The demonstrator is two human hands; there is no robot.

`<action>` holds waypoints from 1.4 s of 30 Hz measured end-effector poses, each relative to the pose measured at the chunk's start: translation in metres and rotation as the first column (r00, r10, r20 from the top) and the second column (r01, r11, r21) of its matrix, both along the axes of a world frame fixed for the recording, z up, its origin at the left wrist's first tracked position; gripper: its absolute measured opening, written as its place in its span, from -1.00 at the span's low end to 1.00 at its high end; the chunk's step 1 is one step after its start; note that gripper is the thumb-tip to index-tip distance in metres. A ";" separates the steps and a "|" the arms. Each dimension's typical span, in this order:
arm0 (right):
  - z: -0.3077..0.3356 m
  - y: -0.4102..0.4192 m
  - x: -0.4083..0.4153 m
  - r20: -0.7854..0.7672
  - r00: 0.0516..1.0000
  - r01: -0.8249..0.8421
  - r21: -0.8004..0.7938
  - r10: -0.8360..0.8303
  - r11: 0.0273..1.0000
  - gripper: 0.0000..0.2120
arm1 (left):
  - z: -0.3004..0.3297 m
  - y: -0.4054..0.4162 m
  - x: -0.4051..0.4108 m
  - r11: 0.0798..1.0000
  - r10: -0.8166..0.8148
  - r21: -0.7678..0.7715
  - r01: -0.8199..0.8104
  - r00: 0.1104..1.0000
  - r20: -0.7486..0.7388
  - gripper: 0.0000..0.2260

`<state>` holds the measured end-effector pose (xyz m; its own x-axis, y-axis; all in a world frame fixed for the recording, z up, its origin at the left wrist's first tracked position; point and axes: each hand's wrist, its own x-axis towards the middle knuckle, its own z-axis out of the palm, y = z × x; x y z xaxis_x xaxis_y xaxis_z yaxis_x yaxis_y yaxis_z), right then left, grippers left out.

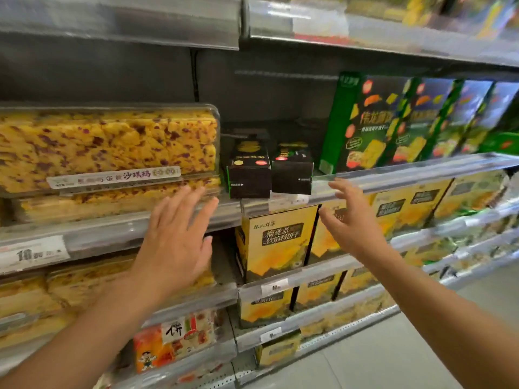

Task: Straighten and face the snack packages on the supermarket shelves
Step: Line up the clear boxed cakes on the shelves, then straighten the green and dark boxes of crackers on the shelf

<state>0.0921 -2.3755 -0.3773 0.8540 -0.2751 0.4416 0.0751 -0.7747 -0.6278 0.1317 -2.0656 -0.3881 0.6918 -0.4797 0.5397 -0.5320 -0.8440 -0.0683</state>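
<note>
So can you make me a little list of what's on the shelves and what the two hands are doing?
left hand: left hand open, fingers spread, raised in front of the shelf edge, holding nothing
right hand: right hand open, fingers reaching toward the shelf, holding nothing
between the hands: two small black cardboard boxes side by side at the shelf's front edge
left of them: clear plastic trays of yellow cake with purple bits, stacked
right of them: tall green and black cardboard boxes in a row
shelf below: yellow and black cardboard boxes
</note>
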 end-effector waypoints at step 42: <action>0.164 -0.037 -0.017 0.289 0.755 -0.540 -0.233 0.588 0.809 -0.27 | 0.124 -0.110 -0.045 0.814 -0.271 -0.559 0.156 0.954 -0.129 -0.28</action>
